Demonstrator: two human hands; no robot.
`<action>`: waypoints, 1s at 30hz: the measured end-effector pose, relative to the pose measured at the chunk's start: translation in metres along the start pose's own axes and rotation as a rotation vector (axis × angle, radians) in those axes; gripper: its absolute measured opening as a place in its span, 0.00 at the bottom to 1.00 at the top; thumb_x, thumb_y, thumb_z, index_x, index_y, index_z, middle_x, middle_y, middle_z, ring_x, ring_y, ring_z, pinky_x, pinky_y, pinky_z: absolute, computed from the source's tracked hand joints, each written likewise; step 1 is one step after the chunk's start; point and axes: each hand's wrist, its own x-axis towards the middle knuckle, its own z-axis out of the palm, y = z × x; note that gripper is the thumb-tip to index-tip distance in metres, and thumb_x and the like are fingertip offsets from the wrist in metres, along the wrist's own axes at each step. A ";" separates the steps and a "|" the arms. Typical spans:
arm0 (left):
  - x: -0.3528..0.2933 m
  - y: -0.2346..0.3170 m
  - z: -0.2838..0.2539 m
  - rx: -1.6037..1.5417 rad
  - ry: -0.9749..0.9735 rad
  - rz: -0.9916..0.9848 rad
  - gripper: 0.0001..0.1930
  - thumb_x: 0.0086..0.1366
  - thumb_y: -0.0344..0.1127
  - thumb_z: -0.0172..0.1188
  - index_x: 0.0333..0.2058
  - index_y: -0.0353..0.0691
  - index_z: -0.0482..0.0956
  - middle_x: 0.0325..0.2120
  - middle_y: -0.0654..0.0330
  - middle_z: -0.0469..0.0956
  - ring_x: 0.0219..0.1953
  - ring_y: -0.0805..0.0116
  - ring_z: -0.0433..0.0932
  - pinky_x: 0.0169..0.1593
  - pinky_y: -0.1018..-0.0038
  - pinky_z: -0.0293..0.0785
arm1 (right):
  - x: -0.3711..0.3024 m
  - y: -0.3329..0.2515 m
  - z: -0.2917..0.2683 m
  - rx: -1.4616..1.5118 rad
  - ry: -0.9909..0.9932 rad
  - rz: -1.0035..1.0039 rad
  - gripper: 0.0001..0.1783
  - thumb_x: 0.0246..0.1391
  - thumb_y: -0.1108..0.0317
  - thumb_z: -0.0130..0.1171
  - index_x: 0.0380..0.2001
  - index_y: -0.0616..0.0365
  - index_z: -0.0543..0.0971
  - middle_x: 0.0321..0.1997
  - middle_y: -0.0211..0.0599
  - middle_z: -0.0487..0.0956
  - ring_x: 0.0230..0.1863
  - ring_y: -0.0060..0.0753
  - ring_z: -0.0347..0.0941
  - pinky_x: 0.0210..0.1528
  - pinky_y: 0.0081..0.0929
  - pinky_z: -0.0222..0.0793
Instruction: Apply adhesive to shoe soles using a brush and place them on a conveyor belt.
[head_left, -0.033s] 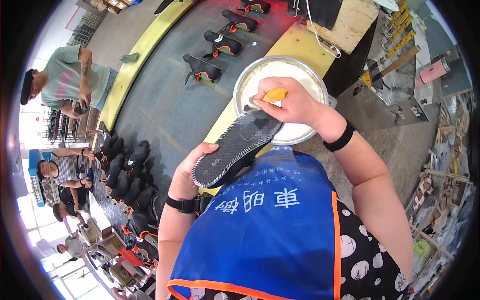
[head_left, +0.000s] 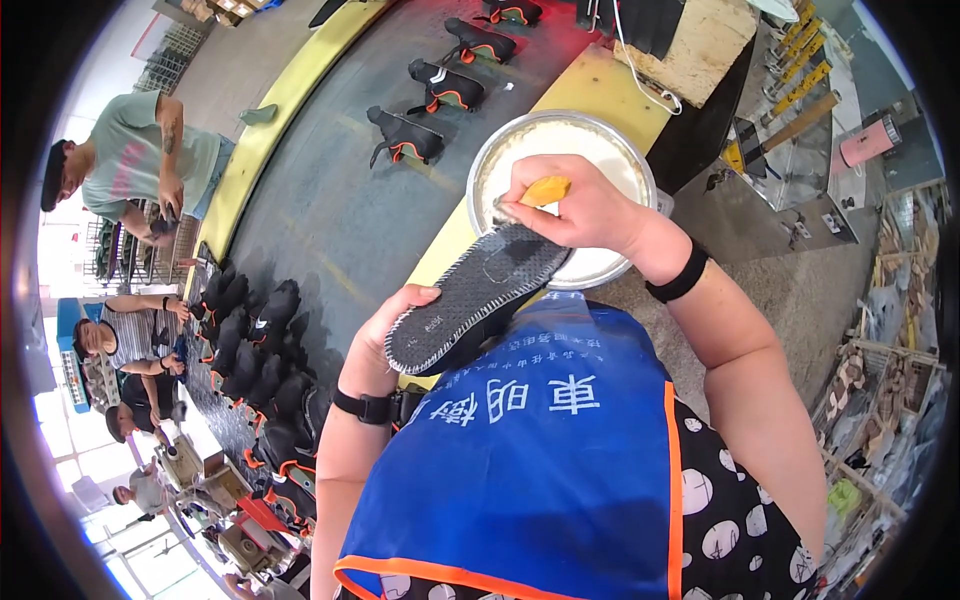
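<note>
A black shoe upper (head_left: 447, 312) is held bottom side up, with pale stitching round the edge of its underside. My left hand (head_left: 388, 325) grips its near left end, thumb along the rim. A brush with a yellow handle (head_left: 547, 191) is pinched in my right hand (head_left: 580, 205), its tip mostly hidden by my fingers at the far end of the underside. That end looks darker and wet. Just beneath my right hand stands a round metal basin (head_left: 640, 165) of creamy white liquid (head_left: 550, 140).
Several black shoes with orange trim (head_left: 405, 138) stand on a dark conveyor belt (head_left: 335, 130), with more clustered (head_left: 250, 350) at left. A yellow ledge (head_left: 600, 95) borders the belt. A metal rack with yellow parts (head_left: 800, 75) is at right. Co-workers (head_left: 150, 160) stand along the far side.
My right hand and the brush have shifted very slightly left over the shoe's underside. My left hand stays on the shoe.
</note>
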 end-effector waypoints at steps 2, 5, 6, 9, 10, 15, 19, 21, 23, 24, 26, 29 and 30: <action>0.004 0.001 0.001 0.013 -0.011 -0.023 0.23 0.62 0.37 0.57 0.50 0.24 0.75 0.41 0.45 0.83 0.36 0.59 0.85 0.43 0.70 0.82 | 0.007 -0.007 0.003 0.066 -0.024 0.012 0.05 0.53 0.72 0.62 0.30 0.56 0.75 0.29 0.36 0.77 0.32 0.42 0.75 0.35 0.31 0.70; 0.004 0.000 0.005 0.006 -0.057 -0.029 0.23 0.61 0.38 0.58 0.49 0.23 0.75 0.41 0.45 0.83 0.37 0.58 0.85 0.43 0.69 0.82 | 0.017 -0.014 0.000 0.169 0.003 -0.004 0.05 0.53 0.71 0.64 0.30 0.57 0.77 0.29 0.34 0.78 0.33 0.37 0.76 0.37 0.28 0.70; 0.002 -0.001 0.006 -0.004 -0.047 -0.022 0.23 0.61 0.38 0.58 0.49 0.23 0.75 0.41 0.44 0.83 0.38 0.58 0.85 0.44 0.69 0.82 | 0.019 -0.014 -0.003 0.210 0.044 -0.027 0.06 0.53 0.70 0.65 0.31 0.57 0.78 0.30 0.33 0.79 0.34 0.33 0.76 0.38 0.27 0.70; -0.003 -0.002 0.008 -0.009 -0.031 -0.010 0.24 0.60 0.38 0.59 0.50 0.23 0.75 0.41 0.44 0.82 0.39 0.57 0.84 0.45 0.68 0.82 | 0.012 -0.012 -0.018 0.260 0.027 0.019 0.06 0.52 0.70 0.68 0.32 0.58 0.81 0.32 0.31 0.80 0.35 0.28 0.77 0.40 0.26 0.70; -0.005 -0.003 0.007 -0.004 -0.027 -0.008 0.25 0.60 0.38 0.59 0.50 0.23 0.75 0.41 0.44 0.82 0.39 0.57 0.84 0.46 0.68 0.81 | 0.008 -0.011 -0.022 0.247 -0.016 0.073 0.06 0.52 0.70 0.68 0.32 0.58 0.82 0.32 0.30 0.81 0.36 0.28 0.77 0.40 0.25 0.70; -0.011 -0.005 0.008 -0.008 0.041 0.043 0.27 0.59 0.38 0.59 0.52 0.22 0.73 0.44 0.42 0.81 0.41 0.54 0.84 0.48 0.67 0.81 | -0.010 -0.002 -0.038 0.029 0.009 0.554 0.05 0.50 0.69 0.67 0.31 0.56 0.82 0.27 0.30 0.80 0.30 0.25 0.76 0.33 0.27 0.70; -0.017 -0.001 0.016 -0.010 -0.075 0.025 0.29 0.57 0.39 0.59 0.53 0.21 0.72 0.47 0.41 0.80 0.44 0.53 0.83 0.52 0.67 0.79 | -0.015 -0.017 -0.047 -0.223 0.123 0.493 0.05 0.51 0.70 0.66 0.31 0.57 0.81 0.28 0.30 0.80 0.27 0.24 0.75 0.31 0.26 0.70; -0.017 0.002 0.022 0.092 -0.077 0.045 0.34 0.57 0.40 0.59 0.59 0.23 0.66 0.53 0.42 0.76 0.50 0.56 0.79 0.56 0.69 0.75 | -0.014 -0.027 -0.033 -0.067 0.190 0.333 0.05 0.51 0.71 0.67 0.31 0.57 0.81 0.28 0.30 0.80 0.27 0.25 0.75 0.32 0.26 0.71; -0.014 0.005 0.027 0.166 -0.137 0.054 0.39 0.57 0.41 0.59 0.64 0.25 0.60 0.58 0.44 0.72 0.56 0.59 0.76 0.61 0.71 0.70 | -0.012 -0.034 -0.017 0.115 0.204 0.184 0.05 0.52 0.74 0.67 0.32 0.59 0.81 0.30 0.30 0.79 0.31 0.28 0.76 0.36 0.25 0.72; -0.013 0.007 0.028 0.174 -0.181 0.057 0.41 0.57 0.42 0.60 0.66 0.25 0.57 0.60 0.45 0.70 0.58 0.61 0.74 0.62 0.72 0.68 | -0.010 -0.033 -0.010 0.117 0.219 0.159 0.05 0.52 0.74 0.67 0.32 0.59 0.81 0.30 0.30 0.79 0.31 0.28 0.76 0.36 0.25 0.72; -0.010 0.010 0.028 0.180 -0.224 0.059 0.44 0.56 0.42 0.60 0.67 0.26 0.55 0.62 0.46 0.68 0.60 0.62 0.72 0.64 0.72 0.66 | -0.006 -0.030 0.001 0.266 0.125 0.117 0.05 0.52 0.75 0.67 0.32 0.59 0.81 0.30 0.31 0.79 0.35 0.28 0.76 0.40 0.24 0.72; -0.010 0.013 0.021 0.237 -0.289 0.060 0.45 0.56 0.44 0.61 0.67 0.27 0.55 0.62 0.47 0.67 0.61 0.62 0.71 0.64 0.72 0.65 | -0.001 -0.018 -0.017 0.203 0.004 0.187 0.05 0.51 0.77 0.67 0.31 0.60 0.81 0.31 0.32 0.79 0.37 0.30 0.77 0.43 0.26 0.71; -0.011 0.013 0.017 0.239 -0.308 0.056 0.45 0.56 0.44 0.61 0.68 0.28 0.54 0.62 0.47 0.67 0.61 0.63 0.71 0.64 0.72 0.64 | 0.001 -0.017 -0.024 0.134 -0.093 0.335 0.05 0.50 0.77 0.67 0.31 0.60 0.81 0.31 0.32 0.80 0.37 0.31 0.77 0.43 0.26 0.71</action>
